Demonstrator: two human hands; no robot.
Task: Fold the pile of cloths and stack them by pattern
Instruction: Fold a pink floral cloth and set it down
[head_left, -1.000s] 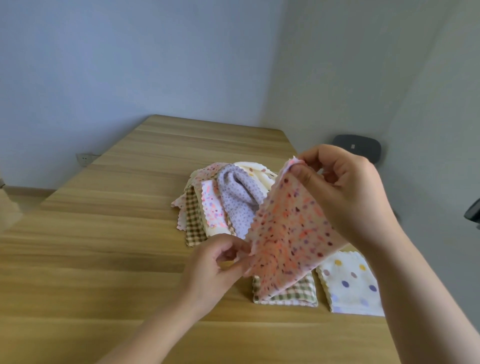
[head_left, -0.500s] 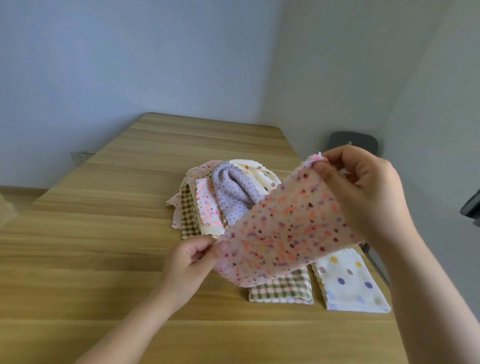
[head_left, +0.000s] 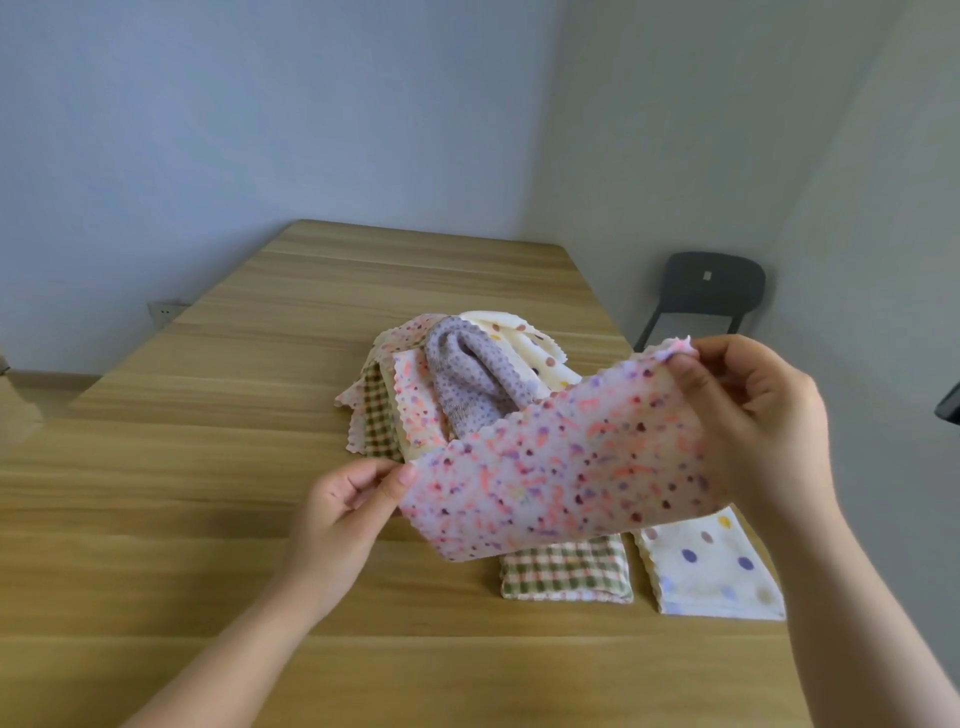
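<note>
1. My left hand (head_left: 343, 514) pinches the lower corner of the pink speckled cloth (head_left: 561, 467). My right hand (head_left: 753, 431) pinches its upper corner, so it hangs spread above the wooden table (head_left: 208, 467).
2. Either thin pinch could slip. The cloth might then drop onto the unfolded pile (head_left: 457, 384) behind it or rumple the folded checked cloth (head_left: 566, 571) beneath.
3. Mismatched corners would likely give a crooked fold.
4. The held cloth covers part of the checked cloth and of the folded polka-dot cloth (head_left: 711, 571). I cannot tell how many layers each stack holds.
</note>
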